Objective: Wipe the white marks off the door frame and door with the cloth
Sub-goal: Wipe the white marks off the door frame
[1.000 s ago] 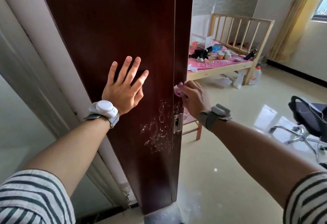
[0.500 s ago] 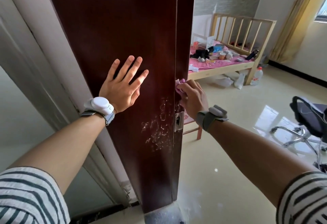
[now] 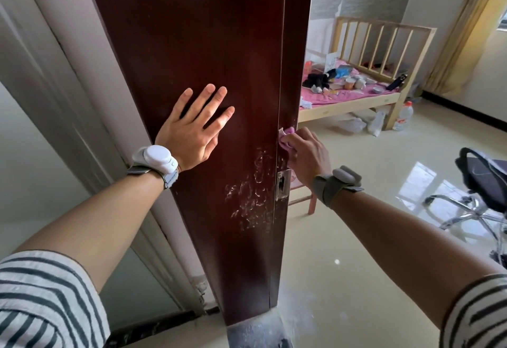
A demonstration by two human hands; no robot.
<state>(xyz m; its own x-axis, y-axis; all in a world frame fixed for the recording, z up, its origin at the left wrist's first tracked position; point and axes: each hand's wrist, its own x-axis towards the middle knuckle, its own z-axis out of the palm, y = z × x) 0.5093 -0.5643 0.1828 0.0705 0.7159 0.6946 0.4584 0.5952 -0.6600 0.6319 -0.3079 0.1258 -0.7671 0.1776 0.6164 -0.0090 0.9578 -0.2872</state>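
The dark brown door [image 3: 192,32] stands ajar, its broad face toward the camera and its narrow free edge [image 3: 297,45] turned to the room. Right of that edge the glossy cream floor [image 3: 343,224] lies open as far as the wooden bed [image 3: 362,100] beyond the door and the black office chair [image 3: 482,180] well off to the door's right. Left of the door runs the pale door frame [image 3: 68,100], close along its hinge side.

The left hand [image 3: 192,133] presses flat on the door's face, fingers straight and spread. The right hand [image 3: 307,155] reaches round the free edge, fingers curled about the pink cloth [image 3: 286,139], which touches that edge just above the metal latch plate [image 3: 282,188]. White marks [image 3: 252,191] scrawl over the door's face beside the latch plate, lower than the left hand, and a few show on the edge under the cloth. White dust [image 3: 296,320] lies on the floor at the door's foot.
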